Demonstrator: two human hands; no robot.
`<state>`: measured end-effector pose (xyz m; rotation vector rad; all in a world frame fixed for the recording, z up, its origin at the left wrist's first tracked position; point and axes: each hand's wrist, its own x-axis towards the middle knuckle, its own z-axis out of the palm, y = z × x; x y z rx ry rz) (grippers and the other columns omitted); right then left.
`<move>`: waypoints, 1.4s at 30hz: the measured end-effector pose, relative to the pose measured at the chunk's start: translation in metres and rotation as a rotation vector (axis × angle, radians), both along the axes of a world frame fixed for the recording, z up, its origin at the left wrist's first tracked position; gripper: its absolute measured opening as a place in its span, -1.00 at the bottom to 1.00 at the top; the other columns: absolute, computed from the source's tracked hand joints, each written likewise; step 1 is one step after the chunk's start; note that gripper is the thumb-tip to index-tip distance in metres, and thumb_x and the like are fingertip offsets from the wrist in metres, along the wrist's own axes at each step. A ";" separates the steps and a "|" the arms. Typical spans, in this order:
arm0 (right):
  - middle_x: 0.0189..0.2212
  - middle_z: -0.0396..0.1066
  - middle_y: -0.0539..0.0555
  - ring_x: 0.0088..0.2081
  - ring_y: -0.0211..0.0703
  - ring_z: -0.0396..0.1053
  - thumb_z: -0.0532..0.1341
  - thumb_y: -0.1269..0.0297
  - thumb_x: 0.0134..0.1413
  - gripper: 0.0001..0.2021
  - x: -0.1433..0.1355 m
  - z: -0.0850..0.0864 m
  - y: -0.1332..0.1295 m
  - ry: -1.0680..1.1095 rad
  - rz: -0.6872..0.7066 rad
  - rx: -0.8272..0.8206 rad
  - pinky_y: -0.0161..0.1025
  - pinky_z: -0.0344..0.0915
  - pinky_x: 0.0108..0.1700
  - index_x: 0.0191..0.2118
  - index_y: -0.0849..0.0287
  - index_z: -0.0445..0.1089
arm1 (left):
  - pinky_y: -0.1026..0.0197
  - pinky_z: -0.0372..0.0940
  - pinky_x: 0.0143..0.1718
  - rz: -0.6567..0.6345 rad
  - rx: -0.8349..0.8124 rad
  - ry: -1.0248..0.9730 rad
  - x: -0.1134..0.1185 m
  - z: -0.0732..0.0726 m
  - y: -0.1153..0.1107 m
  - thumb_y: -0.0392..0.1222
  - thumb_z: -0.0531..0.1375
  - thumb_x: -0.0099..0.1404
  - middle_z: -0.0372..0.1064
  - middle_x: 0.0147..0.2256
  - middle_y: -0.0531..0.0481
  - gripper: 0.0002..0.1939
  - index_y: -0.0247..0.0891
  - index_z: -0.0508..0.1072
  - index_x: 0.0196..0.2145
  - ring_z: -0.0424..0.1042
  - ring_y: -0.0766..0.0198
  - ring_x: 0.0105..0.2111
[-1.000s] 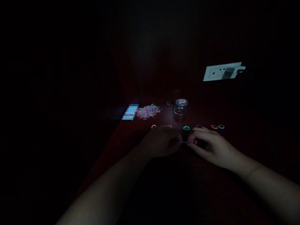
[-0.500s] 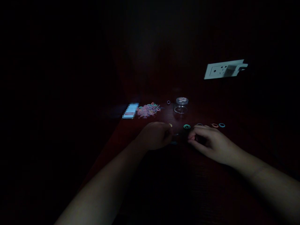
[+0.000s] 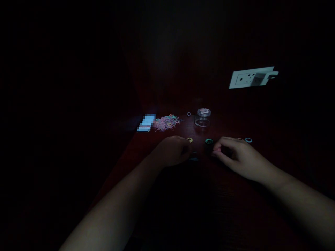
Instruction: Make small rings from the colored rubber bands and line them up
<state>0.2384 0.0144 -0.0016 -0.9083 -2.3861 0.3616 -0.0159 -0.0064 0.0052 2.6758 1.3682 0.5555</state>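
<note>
My left hand point(image 3: 175, 151) is closed low over the dark red table, its fingertips in shadow beside a yellow band point(image 3: 190, 140) and a bluish band point(image 3: 193, 159). What it pinches is too dark to make out. To the right, my right hand point(image 3: 235, 157) has thumb and forefinger pressed together; anything between them is too small to name. A green band point(image 3: 208, 141) lies just left of its fingertips. Behind its knuckles are an orange band, partly hidden, and a blue band point(image 3: 248, 140). A heap of pastel bands point(image 3: 167, 122) lies further back.
A lit phone point(image 3: 146, 123) lies left of the heap. A clear lidded jar point(image 3: 202, 118) stands behind the green band, with a small ring point(image 3: 188, 114) to its left. On the wall at the right is a socket plate point(image 3: 242, 79) with a plug.
My right hand has moved slightly right, away from my left hand, and now covers more of the bands behind it. More of the yellow band shows beside my left hand.
</note>
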 end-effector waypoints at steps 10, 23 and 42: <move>-0.37 0.43 0.03 -0.35 -0.16 0.38 0.16 0.25 0.20 -0.89 -0.001 0.001 -0.003 -0.038 0.036 -0.020 -0.19 0.27 -0.26 -0.33 0.12 0.36 | 0.18 0.27 -0.19 -0.081 -0.068 0.068 0.000 0.000 0.001 -0.26 0.13 0.28 0.50 -0.28 0.00 -0.83 -0.21 0.54 -0.32 0.44 0.26 -0.28; -0.38 0.44 0.03 -0.35 -0.16 0.38 0.16 0.25 0.19 -0.89 -0.002 0.004 -0.005 -0.040 0.057 -0.041 -0.19 0.27 -0.25 -0.33 0.13 0.36 | 0.08 0.25 -0.09 -0.038 -0.073 0.085 0.002 -0.002 0.000 -0.24 0.12 0.27 0.49 -0.28 -0.01 -0.85 -0.20 0.51 -0.32 0.44 0.22 -0.26; -0.40 0.43 0.03 -0.40 -0.18 0.35 0.16 0.27 0.19 -0.89 -0.003 0.004 -0.005 -0.040 0.067 -0.023 -0.21 0.26 -0.30 -0.34 0.13 0.37 | -0.02 0.26 -0.01 -0.032 -0.107 0.034 0.003 -0.002 -0.004 -0.13 0.23 0.17 0.46 -0.10 -0.08 -0.69 -0.17 0.47 -0.10 0.42 0.08 -0.10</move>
